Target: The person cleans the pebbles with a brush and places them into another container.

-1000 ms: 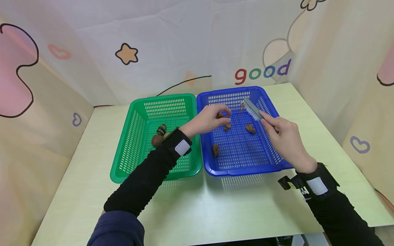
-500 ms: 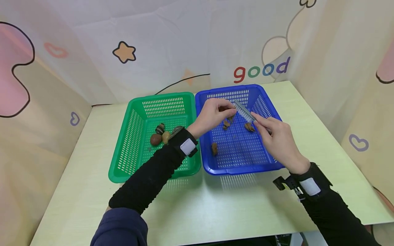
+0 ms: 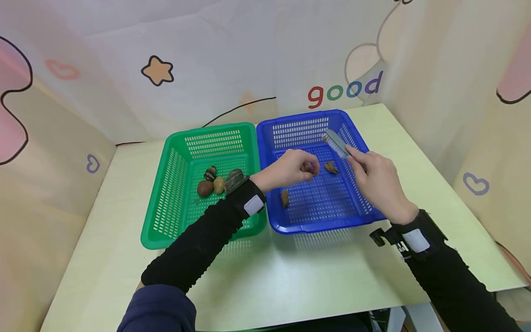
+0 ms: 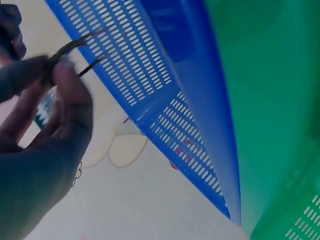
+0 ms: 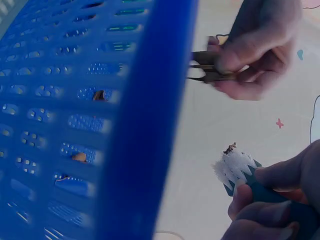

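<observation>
In the head view my left hand (image 3: 295, 168) is over the blue basket (image 3: 321, 226), fingers curled. The left wrist view shows its thumb and fingers pinching a brown, dried-leaf-like piece (image 4: 64, 50) with thin prongs. My right hand (image 3: 375, 180) grips a grey-backed brush (image 3: 337, 142) with white bristles, held up over the basket's right side. A small brown scrap (image 5: 230, 148) clings to the bristles at the brush's far end. Two brown dried pieces, one mid-basket (image 3: 330, 167) and one near the left wall (image 3: 285, 198), lie on the basket floor.
Left of the blue basket stands a green basket (image 3: 150, 241), side by side with it. Inside it are smooth stones: a reddish-brown one (image 3: 205, 188), a yellowish one (image 3: 219, 185), a striped dark one (image 3: 210, 173) and a large grey one (image 3: 234, 178). Both baskets stand on a pale table (image 3: 265, 281).
My left hand went up to the brush's far end, then came down and away from it, fingers now pinching the brown piece. The brush tipped toward that hand and swung back.
</observation>
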A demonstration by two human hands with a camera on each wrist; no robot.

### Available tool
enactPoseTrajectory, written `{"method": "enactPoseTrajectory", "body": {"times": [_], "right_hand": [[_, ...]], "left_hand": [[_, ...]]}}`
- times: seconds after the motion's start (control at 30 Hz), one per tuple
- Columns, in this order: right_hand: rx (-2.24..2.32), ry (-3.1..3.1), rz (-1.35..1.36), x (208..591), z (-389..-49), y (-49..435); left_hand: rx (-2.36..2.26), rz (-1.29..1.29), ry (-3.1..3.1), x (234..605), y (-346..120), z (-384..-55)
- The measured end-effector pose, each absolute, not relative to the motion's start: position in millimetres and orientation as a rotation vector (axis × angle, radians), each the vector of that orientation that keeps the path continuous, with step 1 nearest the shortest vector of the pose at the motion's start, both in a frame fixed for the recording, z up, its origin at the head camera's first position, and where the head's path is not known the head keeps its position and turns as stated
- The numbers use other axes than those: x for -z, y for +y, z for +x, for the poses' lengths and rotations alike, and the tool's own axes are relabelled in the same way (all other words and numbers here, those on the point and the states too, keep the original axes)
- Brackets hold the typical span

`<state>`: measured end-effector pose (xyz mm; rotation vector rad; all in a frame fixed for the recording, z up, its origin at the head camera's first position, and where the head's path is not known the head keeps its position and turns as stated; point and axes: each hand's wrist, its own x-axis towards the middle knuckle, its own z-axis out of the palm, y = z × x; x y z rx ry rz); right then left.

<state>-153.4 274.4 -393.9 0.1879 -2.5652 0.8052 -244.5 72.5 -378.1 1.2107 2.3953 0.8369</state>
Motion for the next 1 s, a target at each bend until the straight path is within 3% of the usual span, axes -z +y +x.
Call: {"method": "enactPoseTrajectory", "body": {"times": [0.27,0.67,1.0], "right_hand": [[-0.835,-2.581,0.162,390.3,-155.8,276.9],[-0.738,-2.703,0.103,379.9,-167.7,282.5],[-0.86,-2.976,0.068,368.7,-205.4,278.0]], "left_hand": [[-0.613,1.208,2.344,379.7,78.1,-240.5],[-0.746,1.159,2.454,365.5,56.7,-245.2],[-0.887,1.01,2.629,353.7,21.0,-249.3]]}}
